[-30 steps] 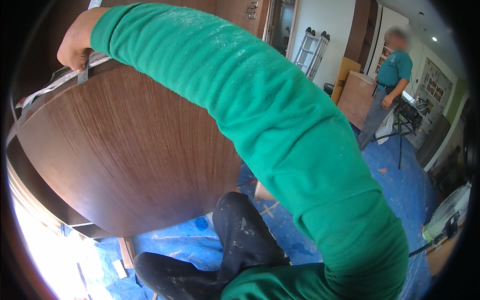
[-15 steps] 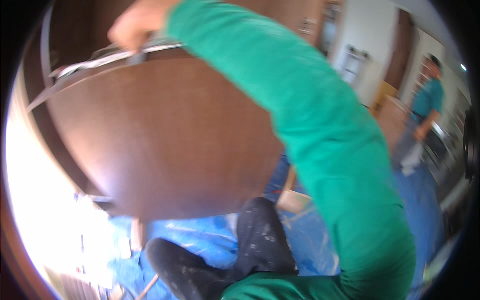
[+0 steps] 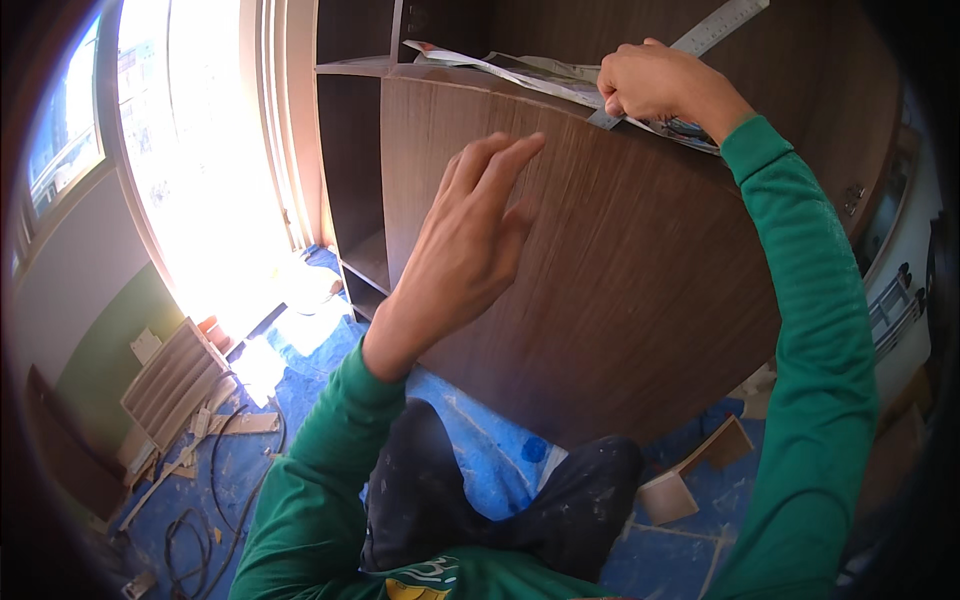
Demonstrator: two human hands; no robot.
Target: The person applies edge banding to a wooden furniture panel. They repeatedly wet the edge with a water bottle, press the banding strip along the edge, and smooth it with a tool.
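Note:
My right hand (image 3: 665,88) is closed around a metal ruler (image 3: 722,25) at the top edge of a brown wood-grain panel (image 3: 580,270). One end of the ruler laps over that edge, while the other slants up to the right. Papers (image 3: 540,82), crumpled and flattened, lie along the panel's top beneath the hand. In front of the panel I hold my left hand (image 3: 470,230) raised, its fingers partly spread and nothing in it. It appears apart from the panel's face.
Dark cabinet compartments (image 3: 355,160) adjoin the panel on the left, beside a bright window (image 3: 190,130). Blue sheeting (image 3: 330,440) covers the floor. A louvred panel (image 3: 175,385), wood scraps (image 3: 245,424) and a black cable (image 3: 212,470) lie at left; an angled wood piece (image 3: 715,450) lies at right.
My view has swung, so the panel and right hand now sit farther right in it. My left hand has come into sight. The other person at the right is out of view.

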